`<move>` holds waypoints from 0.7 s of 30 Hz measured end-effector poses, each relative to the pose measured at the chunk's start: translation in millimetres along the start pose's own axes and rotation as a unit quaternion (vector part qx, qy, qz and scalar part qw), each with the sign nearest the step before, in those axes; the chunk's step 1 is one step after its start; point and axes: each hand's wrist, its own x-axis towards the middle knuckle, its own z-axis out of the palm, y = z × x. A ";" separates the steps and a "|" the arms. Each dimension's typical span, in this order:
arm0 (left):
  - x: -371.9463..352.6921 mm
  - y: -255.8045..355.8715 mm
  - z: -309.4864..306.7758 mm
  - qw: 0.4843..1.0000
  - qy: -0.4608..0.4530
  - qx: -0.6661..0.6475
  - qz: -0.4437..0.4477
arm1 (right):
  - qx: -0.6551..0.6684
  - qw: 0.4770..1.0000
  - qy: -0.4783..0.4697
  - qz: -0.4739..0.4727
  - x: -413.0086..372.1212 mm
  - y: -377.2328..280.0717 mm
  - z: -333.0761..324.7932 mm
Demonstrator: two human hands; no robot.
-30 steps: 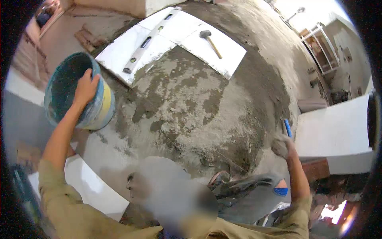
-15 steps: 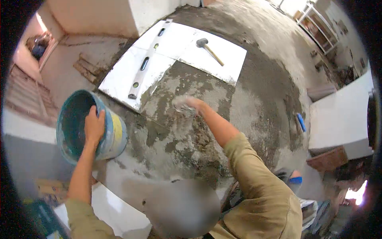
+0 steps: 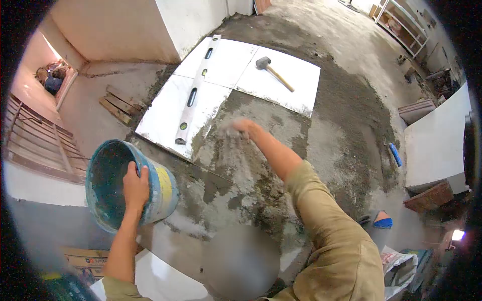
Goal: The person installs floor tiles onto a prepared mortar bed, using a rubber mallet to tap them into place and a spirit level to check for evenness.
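My left hand (image 3: 135, 189) grips the rim of a blue bucket (image 3: 163, 188), which is tilted so that its dark inside shows. Over the patchy grey mortar (image 3: 271, 118), my right hand (image 3: 241, 128) is stretched out and smeared by motion; a blurred grey streak lies below its fingers, and whether it holds anything cannot be made out. White tiles (image 3: 228, 62) lie just beyond. On them rest a long spirit level (image 3: 188, 108) and a mallet (image 3: 278, 78) with a wooden handle.
A blue-handled tool (image 3: 395, 154) lies at the right near a white panel (image 3: 436, 140). Wood pieces (image 3: 118, 105) are on the floor at left. Near me are a white tile (image 3: 165, 278), a cardboard box (image 3: 83, 258) and a sack (image 3: 399, 268). A white rack (image 3: 401, 27) stands far right.
The view has shifted, so most things appear farther right or lower. My left hand still holds the bucket's rim. My right hand has moved slightly nearer the tiles.
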 end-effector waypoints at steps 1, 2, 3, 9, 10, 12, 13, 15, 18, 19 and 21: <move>-0.7 -0.4 0.2 1.000 0.007 -0.008 0.004 | 0.066 0.994 0.075 0.040 7.3 -10.7 -1.4; -0.1 2.2 -1.6 1.000 -0.001 -0.010 0.001 | 0.065 0.995 0.073 0.035 13.9 -9.8 -4.1; 0.8 2.5 -2.2 1.000 0.006 -0.010 0.000 | 0.220 0.967 0.129 -0.018 20.0 -5.9 -10.9; 0.9 -0.5 -1.0 1.000 0.007 -0.010 0.004 | 0.136 0.990 -0.006 0.031 0.2 6.6 -12.1; 1.3 -0.1 -1.4 1.000 0.005 -0.023 0.006 | 0.136 0.990 -0.007 0.030 7.2 5.5 -8.5; 3.6 -1.3 -1.6 1.000 -0.010 -0.021 -0.004 | -0.043 0.996 -0.033 0.068 11.9 -18.3 -1.0; 3.4 -1.7 -1.3 0.999 -0.025 -0.022 -0.018 | -0.040 0.997 -0.031 0.066 28.4 -19.8 -7.2; 2.3 -6.6 2.3 1.000 0.000 -0.019 0.012 | 0.217 0.969 0.103 -0.054 91.1 2.9 -25.6; 3.2 -9.7 2.5 0.999 0.003 -0.026 0.021 | 0.539 0.799 0.240 -0.112 78.4 8.5 -30.0; 3.1 -10.2 2.0 0.999 -0.023 -0.041 0.002 | 0.542 0.798 0.240 -0.113 70.6 12.8 -26.7; -0.2 1.6 -4.0 0.998 -0.042 -0.037 -0.005 | 0.462 0.874 0.147 -0.041 -9.2 -3.9 -17.4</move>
